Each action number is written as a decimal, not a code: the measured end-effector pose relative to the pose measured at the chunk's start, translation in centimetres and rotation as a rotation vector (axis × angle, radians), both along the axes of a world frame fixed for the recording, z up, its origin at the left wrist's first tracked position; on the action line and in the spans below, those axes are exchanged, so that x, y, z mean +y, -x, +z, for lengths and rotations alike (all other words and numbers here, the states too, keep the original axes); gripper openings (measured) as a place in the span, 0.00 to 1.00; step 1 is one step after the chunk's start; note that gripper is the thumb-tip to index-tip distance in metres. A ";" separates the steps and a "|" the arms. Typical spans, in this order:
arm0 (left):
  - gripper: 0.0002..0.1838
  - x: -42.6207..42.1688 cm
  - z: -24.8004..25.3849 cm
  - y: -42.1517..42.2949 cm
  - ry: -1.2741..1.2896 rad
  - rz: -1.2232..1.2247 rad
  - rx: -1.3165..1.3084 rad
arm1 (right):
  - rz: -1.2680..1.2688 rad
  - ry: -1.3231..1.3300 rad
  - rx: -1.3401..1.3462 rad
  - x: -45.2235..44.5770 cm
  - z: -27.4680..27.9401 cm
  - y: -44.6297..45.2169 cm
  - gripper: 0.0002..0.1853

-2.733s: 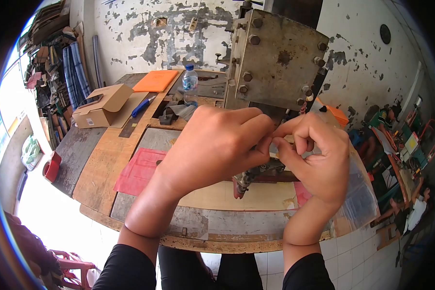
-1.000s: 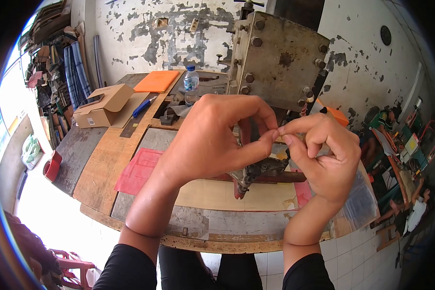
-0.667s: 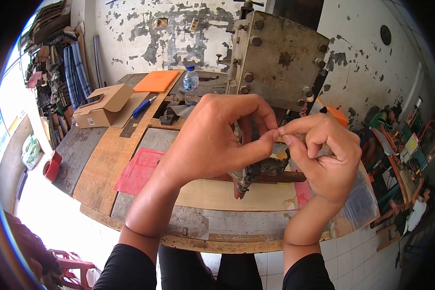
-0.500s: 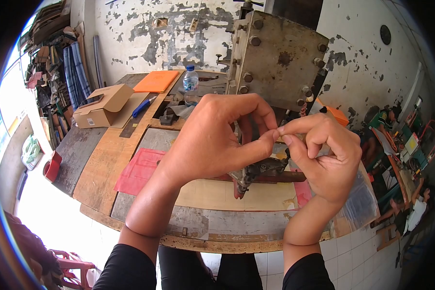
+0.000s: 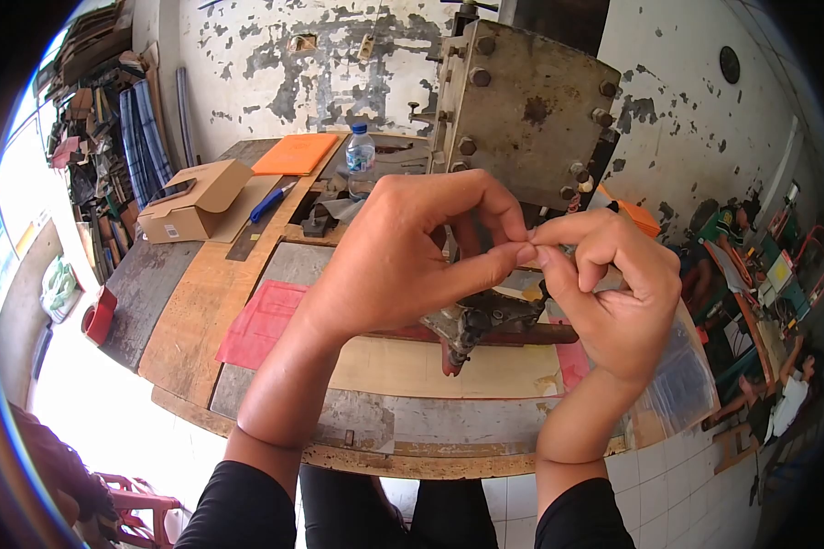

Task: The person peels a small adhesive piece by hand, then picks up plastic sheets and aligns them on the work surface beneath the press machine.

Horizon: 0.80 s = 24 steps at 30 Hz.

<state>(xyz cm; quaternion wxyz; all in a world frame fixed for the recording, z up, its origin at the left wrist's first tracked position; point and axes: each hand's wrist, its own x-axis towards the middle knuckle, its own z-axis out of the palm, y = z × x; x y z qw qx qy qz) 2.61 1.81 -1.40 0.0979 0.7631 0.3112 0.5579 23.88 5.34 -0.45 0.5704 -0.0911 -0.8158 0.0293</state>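
Note:
My left hand [image 5: 412, 256] is raised over the workbench, thumb and index fingertip pinched together. Against it, my right hand [image 5: 618, 288] pinches too, and the fingertips of both hands meet. Whatever lies between them is too small or too hidden to make out. Behind the hands stands a large bolted metal machine [image 5: 531, 119]. Its dark lower metal part [image 5: 485, 320] shows below the hands, above a cream-coloured sheet [image 5: 403, 366] on the bench. A pink sheet [image 5: 261, 322] lies beside my left forearm.
On the bench's left are a cardboard box [image 5: 197, 201] with a phone [image 5: 171, 191] on it, a blue cutter knife [image 5: 270, 202] and an orange stack [image 5: 295, 154]. A water bottle [image 5: 360, 160] stands near the machine. Other people [image 5: 787, 403] are at the far right.
Both hands stay raised together with nearly the same pose. The fingertips have shifted very slightly, and my right thumb has come closer to the left thumb.

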 end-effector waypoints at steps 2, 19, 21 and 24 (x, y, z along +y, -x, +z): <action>0.09 0.0 0.0 0.1 -0.010 -0.020 0.001 | 0.017 -0.013 0.006 0.1 0.0 0.0 0.20; 0.08 0.5 -0.1 0.5 -0.043 -0.065 -0.014 | 0.004 -0.009 0.022 -0.2 0.0 0.2 0.20; 0.08 0.6 -0.2 0.6 -0.036 -0.070 -0.014 | 0.003 -0.017 0.022 -0.2 0.0 0.2 0.20; 0.08 0.7 -0.2 0.6 -0.032 -0.066 -0.007 | 0.001 -0.018 0.017 -0.1 0.1 0.2 0.20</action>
